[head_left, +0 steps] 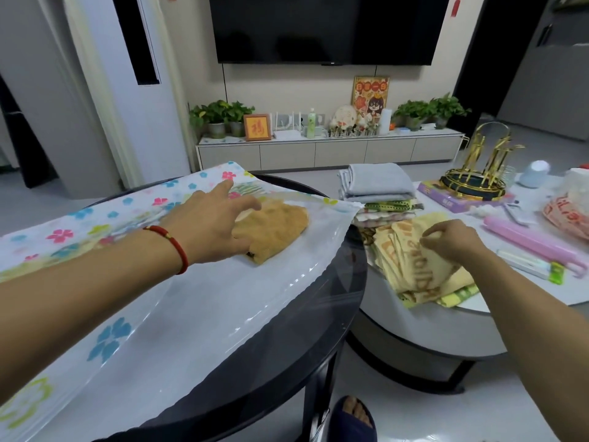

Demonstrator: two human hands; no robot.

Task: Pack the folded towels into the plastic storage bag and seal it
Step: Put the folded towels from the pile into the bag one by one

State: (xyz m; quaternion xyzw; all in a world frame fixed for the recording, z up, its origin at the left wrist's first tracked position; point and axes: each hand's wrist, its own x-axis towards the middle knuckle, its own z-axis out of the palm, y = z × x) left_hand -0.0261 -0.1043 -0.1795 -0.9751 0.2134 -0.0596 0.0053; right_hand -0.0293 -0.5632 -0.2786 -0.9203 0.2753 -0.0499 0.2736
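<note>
The left hand (212, 226) lay flat on a brown towel (277, 229) inside the flowered plastic bag (178, 301), while the right hand (451, 242) pinched a yellow towel (414, 266) whose orange lettering was unreadable.

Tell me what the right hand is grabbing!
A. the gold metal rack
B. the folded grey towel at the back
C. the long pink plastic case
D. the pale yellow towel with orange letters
D: the right hand curls its fingers on the pale yellow towel with orange letters, while the left hand rests on the folded tan towel on the flowered plastic storage bag.
</note>
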